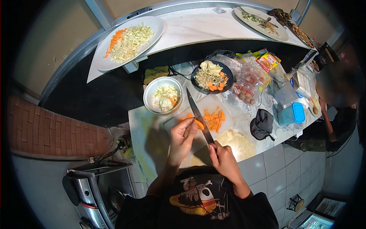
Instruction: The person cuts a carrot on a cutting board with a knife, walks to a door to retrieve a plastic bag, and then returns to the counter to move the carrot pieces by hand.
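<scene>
My left hand (183, 138) pinches a piece of carrot (198, 124) just left of the knife blade. The long kitchen knife (197, 114) points away from me, its handle wrapped by my right hand (224, 158). Both hands are over a pale cutting board (230, 110). Cut carrot sticks (214, 120) lie in a heap on the board, right of the blade. More orange carrot shows behind my left fingers, partly hidden by them. A white bowl (148, 100) with chopped cabbage and some carrot stands beyond the board's left side.
A dark plate (227, 72) holds bean sprouts, cabbage and carrot slices. Right of it are plastic bags (249, 78), a black cloth item (261, 124) and a blue-lidded container (291, 114). Above, a white shelf (190, 28) carries two oval plates of food. Another person (341, 122) is at the far right.
</scene>
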